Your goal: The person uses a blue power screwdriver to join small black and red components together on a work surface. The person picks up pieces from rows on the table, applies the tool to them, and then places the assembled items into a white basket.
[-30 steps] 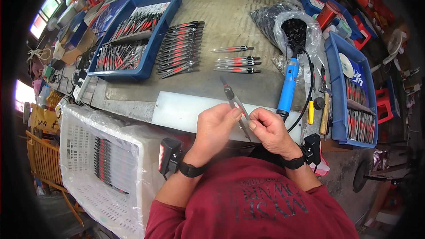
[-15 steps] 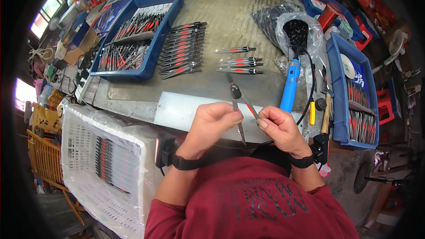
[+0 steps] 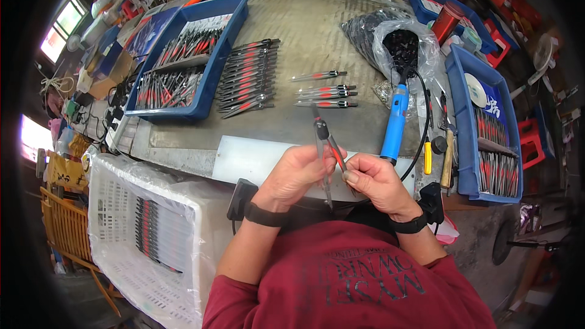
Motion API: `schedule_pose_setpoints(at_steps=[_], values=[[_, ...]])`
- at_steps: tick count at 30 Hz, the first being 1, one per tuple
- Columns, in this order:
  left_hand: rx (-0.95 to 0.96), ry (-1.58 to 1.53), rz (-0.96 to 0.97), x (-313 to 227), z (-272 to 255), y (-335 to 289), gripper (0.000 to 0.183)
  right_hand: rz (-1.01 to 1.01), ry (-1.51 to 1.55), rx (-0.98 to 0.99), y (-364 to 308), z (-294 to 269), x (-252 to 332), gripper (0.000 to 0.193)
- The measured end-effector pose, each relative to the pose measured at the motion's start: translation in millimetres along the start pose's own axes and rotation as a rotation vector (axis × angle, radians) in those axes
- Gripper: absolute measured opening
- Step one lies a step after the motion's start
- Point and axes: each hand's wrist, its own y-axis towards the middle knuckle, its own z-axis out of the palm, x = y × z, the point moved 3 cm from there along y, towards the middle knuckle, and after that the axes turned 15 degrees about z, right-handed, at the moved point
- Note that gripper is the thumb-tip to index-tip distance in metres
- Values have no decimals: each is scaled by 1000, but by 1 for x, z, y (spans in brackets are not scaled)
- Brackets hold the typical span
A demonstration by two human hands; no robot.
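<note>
Both hands together at the table's near edge: left hand gripping a drawing compass by its legs, right hand pinching one leg's tip, probably steadying it. Blue soldering iron just beyond; finished rows mid-table, blue tray toward the far-left corner.

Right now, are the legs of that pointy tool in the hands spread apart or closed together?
Spread a little. The compass held by the left hand and right hand has two legs parting from its dark hinge.

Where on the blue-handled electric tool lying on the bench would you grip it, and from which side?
Grip the blue-handled tool around its long straight handle, coming from above. It lies flat, pointing away from the person, and the handle's left side is free, while the black cable runs along the right.
</note>
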Motion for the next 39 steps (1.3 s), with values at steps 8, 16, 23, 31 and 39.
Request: schedule_pose_setpoints(at_steps=[8,16,23,31,39], values=[[-65,32,-17,0,3,6,29,-98,59,59,9,9,-9,15],[-142,509,188,-19,-12,26,19,-245,-398,-586,4,-41,8,22],[-88,977,219,-35,-41,67,16,-239,-965,-1096,7,-94,16,41],[-82,1636,487,-15,-59,119,19,54,-953,-1013,15,-97,12,76],[106,1931,562,11,-71,147,12,-28,-682,-1064,11,-100,1,79]])
